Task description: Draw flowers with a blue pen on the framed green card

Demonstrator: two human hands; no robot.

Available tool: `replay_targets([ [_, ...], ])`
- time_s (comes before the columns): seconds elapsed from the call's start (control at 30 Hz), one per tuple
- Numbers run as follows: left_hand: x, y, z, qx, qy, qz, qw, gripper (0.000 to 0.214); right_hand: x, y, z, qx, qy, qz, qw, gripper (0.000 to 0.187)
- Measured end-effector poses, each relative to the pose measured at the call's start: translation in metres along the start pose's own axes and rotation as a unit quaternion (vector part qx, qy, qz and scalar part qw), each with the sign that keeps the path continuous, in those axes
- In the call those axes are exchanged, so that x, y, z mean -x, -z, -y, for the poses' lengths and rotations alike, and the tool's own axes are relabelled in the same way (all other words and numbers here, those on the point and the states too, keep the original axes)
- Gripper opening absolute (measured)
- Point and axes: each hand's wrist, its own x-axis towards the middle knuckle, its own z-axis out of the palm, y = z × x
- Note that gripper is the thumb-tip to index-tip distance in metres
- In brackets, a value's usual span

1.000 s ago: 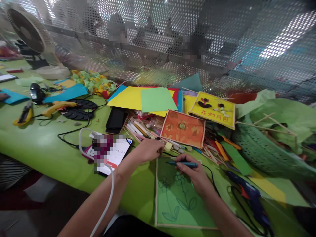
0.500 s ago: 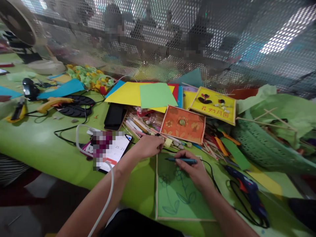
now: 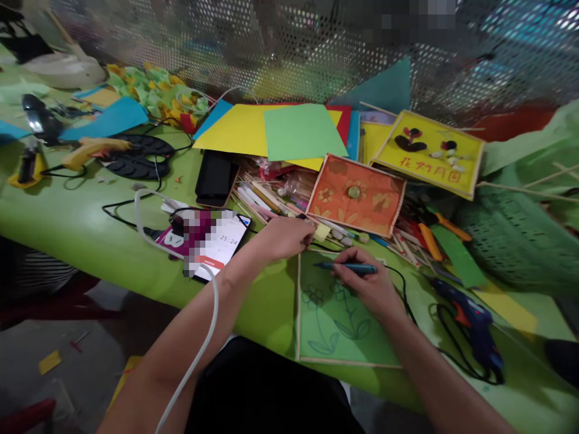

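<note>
A dark teal marker pen [image 3: 359, 268] lies nearly level in my right hand [image 3: 362, 280], its tip pointing left over the top of a green board [image 3: 325, 328]. The board has a thin wooden frame and line-drawn flowers with stems and leaves. Past its upper left corner is my left hand [image 3: 289, 236], fingers curled down at the edge of the pile of pens and sticks. What those fingers hold, if anything, is hidden. Beside them sits a small pale yellow block [image 3: 322, 232].
An orange framed picture [image 3: 357, 196] and a yellow framed picture [image 3: 429, 154] lean behind the pile. A lit phone [image 3: 221, 244] lies left, with a white cable crossing my left arm. To the right are a blue glue gun [image 3: 470, 328] and a green basket [image 3: 502, 241].
The view has tipped downward, so the table sits higher in the picture. Both hands keep nearly the same place around the board, the pen still in my right hand.
</note>
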Motion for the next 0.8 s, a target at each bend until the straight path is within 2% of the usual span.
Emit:
replay_targets([
  [0.27,-0.0014,-0.0039,0.0047,0.008,-0.012,-0.005,1.0,0.011,0.0008,-0.0016,-0.0004,0.019,-0.002,0.007,1.0,0.025],
  [0.8,0.0012,0.0011,-0.001,0.005,0.002,-0.001,1.0,0.014,-0.0003,-0.0016,-0.0014,0.028,0.001,0.016,0.999,0.022],
])
